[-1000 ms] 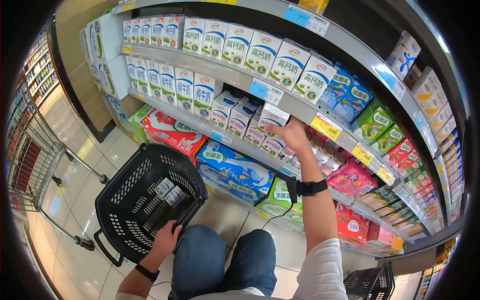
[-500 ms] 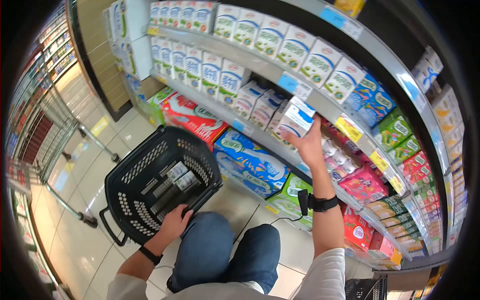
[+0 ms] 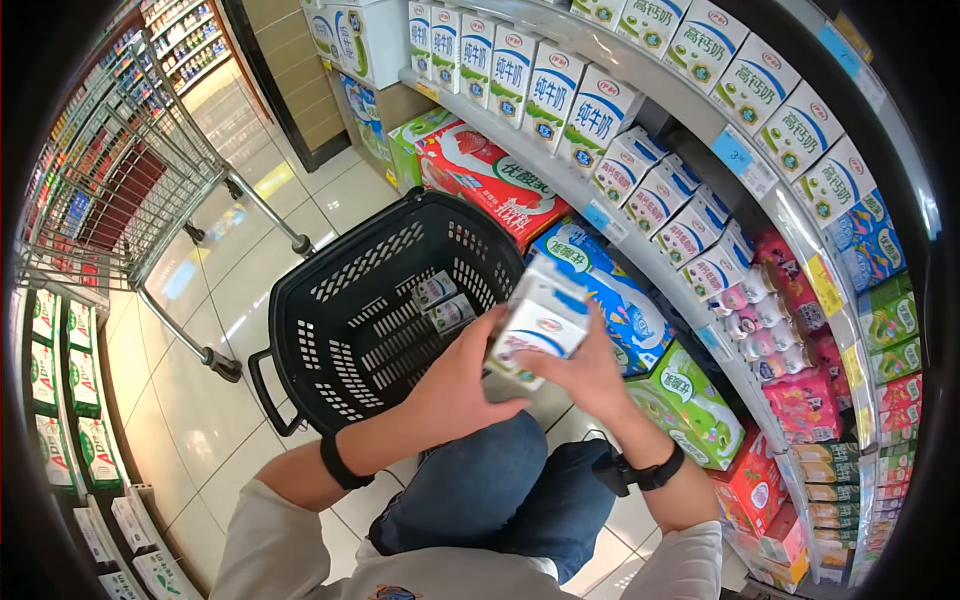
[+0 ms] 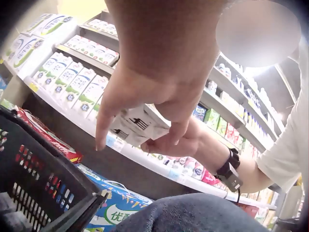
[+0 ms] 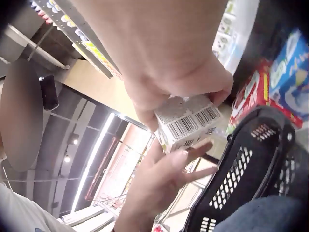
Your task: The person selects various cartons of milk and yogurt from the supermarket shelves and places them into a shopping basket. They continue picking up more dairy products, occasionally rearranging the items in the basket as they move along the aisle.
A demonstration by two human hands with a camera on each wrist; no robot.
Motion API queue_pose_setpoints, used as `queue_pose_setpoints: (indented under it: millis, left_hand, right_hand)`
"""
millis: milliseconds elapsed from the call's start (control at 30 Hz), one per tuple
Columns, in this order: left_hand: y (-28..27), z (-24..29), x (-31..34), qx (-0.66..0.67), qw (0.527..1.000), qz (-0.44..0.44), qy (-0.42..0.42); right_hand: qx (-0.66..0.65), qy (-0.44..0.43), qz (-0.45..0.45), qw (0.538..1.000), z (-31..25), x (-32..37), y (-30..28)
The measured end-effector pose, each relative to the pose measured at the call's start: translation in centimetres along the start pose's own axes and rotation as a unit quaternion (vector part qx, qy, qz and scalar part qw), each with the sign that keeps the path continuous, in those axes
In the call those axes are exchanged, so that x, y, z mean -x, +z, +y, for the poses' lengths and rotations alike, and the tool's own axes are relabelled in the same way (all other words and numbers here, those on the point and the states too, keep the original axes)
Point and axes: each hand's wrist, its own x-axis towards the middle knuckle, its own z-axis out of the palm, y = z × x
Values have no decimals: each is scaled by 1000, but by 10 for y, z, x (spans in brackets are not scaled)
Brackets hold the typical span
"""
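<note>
Milk cartons (image 3: 545, 325) leaving shelf (image 3: 540, 157), right fingers (image 5: 222, 87) clamping them, left fingers (image 5: 200, 174) spreading apart, shopping basket (image 3: 385, 290) standing by knees (image 3: 490, 450), floor (image 3: 165, 420) lying open leftward

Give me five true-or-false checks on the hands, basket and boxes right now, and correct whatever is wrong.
1. The right grip holds a white milk pack. True.
2. The black basket has white cartons in it. True.
3. The left grip clutches the basket. False: it is beside the milk pack, fingers spread.
4. The large red box lies inside the basket. False: it sits outside, below the shelf.
5. Both wrists wear black bands. True.
</note>
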Motion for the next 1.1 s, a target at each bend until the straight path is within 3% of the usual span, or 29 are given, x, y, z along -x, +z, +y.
queue_pose_setpoints:
  millis: [67,133,267,400,467,533,600,667,733,800,867,967,1033,1100]
  left_hand:
    - [3,-4,-12,-5,1000,17,7]
    - [2,-14,-23,14,997,-11,-70]
    - [2,-24,-27,-16,998,-16,-62]
    - [6,-43,-43,-66,994,-28,-78]
    - [9,-51,-50,-54,993,-41,-97]
    - [11,-54,-57,-80,987,-27,-134]
    - [13,-67,-59,-98,991,3,-88]
    - [12,-77,-65,-49,987,6,-153]
    - [12,-83,-65,-50,992,20,-114]
    - [11,-85,-69,-74,988,9,-134]
    - [13,-99,-72,-40,994,5,-104]
    - [9,-106,-77,-34,992,-7,-122]
    - [8,-125,-80,134,983,-35,-123]
    - [8,-134,-82,166,976,-35,-136]
  right_hand:
    - [-67,10,-2,998,20,-12,19]
    - [-92,35,-3,995,26,-22,22]
    - [-132,73,-16,988,53,-34,27]
    - [-80,37,36,995,100,-44,39]
    - [-116,101,18,988,121,-51,41]
    - [-87,114,34,989,119,-52,42]
    - [-88,130,41,987,124,-56,46]
    - [-83,110,45,989,142,-63,48]
    - [-28,128,8,991,140,-63,47]
    - [-34,115,8,993,137,-61,43]
    - [42,127,-2,991,138,-61,40]
    - [3,77,-17,997,141,-59,35]
    - [-7,59,-72,996,119,-51,22]
    - [-5,27,-79,997,123,-46,17]
